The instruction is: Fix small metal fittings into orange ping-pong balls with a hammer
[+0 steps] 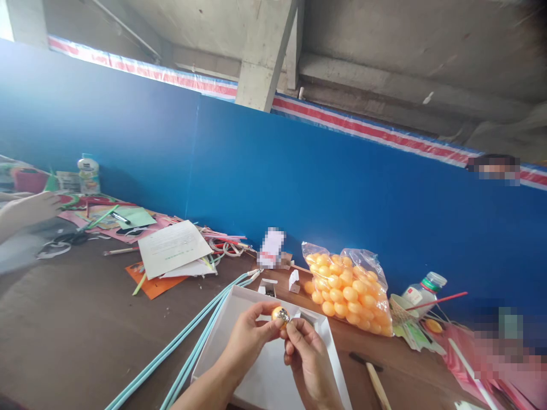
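Between the fingertips of my left hand point(252, 330) is a small ball point(281, 314), orange at the edges with a shiny silver, mirror-like face. My right hand point(306, 350) has its thumb and fingers pinched together against the ball's right side; anything tiny inside that pinch is too small to make out. Both hands are over a shallow white box point(217, 330). Just beyond the box, a small open carton point(268, 288) holds dark bits. To the right of it stands a clear plastic bag of orange balls point(348, 290).
Pale blue cords point(188, 336) run along the box's left side. A hammer point(374, 376) lies at right, near a bottle point(427, 290). Papers point(173, 247), straws and scissors point(77, 234) clutter the left. Another person's arm point(25, 216) reaches in there. A blue partition point(277, 176) closes off the back.
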`<action>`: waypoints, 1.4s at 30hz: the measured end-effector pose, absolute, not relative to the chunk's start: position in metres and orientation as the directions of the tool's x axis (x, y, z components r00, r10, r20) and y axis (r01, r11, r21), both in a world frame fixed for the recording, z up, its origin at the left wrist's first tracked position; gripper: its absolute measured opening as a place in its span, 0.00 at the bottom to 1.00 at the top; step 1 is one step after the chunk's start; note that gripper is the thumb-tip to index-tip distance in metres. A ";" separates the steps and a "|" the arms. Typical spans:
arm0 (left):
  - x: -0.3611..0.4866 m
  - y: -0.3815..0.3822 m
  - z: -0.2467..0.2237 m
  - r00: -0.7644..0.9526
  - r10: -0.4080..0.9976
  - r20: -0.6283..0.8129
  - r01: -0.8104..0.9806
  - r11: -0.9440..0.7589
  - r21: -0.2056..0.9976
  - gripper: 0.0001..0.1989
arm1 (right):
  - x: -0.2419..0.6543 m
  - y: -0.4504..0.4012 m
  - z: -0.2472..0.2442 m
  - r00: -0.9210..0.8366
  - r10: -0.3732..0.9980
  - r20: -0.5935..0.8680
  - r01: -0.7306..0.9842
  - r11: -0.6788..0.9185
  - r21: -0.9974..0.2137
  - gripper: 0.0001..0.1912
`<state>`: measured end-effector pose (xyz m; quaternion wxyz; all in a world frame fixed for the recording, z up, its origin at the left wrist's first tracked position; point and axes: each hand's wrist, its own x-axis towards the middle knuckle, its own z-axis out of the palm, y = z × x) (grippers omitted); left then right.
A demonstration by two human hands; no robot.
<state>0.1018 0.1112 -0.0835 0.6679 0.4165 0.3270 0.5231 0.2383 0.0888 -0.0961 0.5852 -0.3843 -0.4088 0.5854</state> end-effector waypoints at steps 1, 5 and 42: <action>0.102 0.111 -0.083 0.234 0.972 -0.001 -0.418 0.102 0.903 0.22 | 0.238 0.089 -0.096 -0.019 0.999 0.026 -0.370 0.017 -0.929 0.09; 0.103 0.111 -0.084 0.214 0.977 0.012 -0.415 0.080 0.906 0.22 | 0.239 0.088 -0.095 -0.028 0.999 0.021 -0.367 0.010 -0.930 0.09; 0.100 0.106 -0.077 0.194 0.981 0.025 -0.315 0.038 0.948 0.22 | 0.233 0.090 -0.094 0.051 0.996 0.076 -0.203 0.085 -0.975 0.13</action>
